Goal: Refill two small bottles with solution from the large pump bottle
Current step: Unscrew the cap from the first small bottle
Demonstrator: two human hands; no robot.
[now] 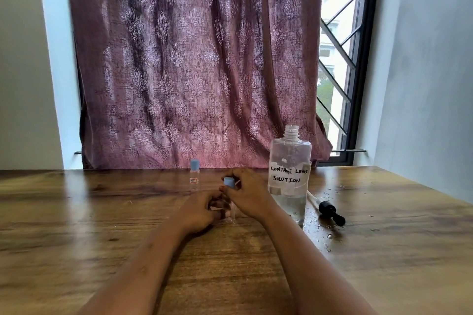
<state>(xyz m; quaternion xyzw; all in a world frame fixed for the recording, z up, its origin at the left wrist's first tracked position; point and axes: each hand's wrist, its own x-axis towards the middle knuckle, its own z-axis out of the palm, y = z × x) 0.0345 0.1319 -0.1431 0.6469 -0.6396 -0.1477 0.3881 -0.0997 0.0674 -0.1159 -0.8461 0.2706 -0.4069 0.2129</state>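
A small clear bottle point(231, 210) stands on the wooden table point(102, 212) between my hands. My left hand point(202, 211) grips its body. My right hand point(249, 194) pinches its blue cap point(228, 182) at the top of the bottle. A second small bottle point(194, 176) with a blue cap and a little orange-edged label stands behind, to the left. The large clear bottle point(289, 174), labelled "Contact Lens Solution", stands open to the right with liquid in its lower part. Its black pump head point(330, 210) with a white tube lies on the table beside it.
Drops of liquid point(330, 238) are spilled on the table around the pump and the large bottle. A mauve patterned curtain point(194, 59) hangs behind the table's far edge. A barred window point(337, 59) is at the right.
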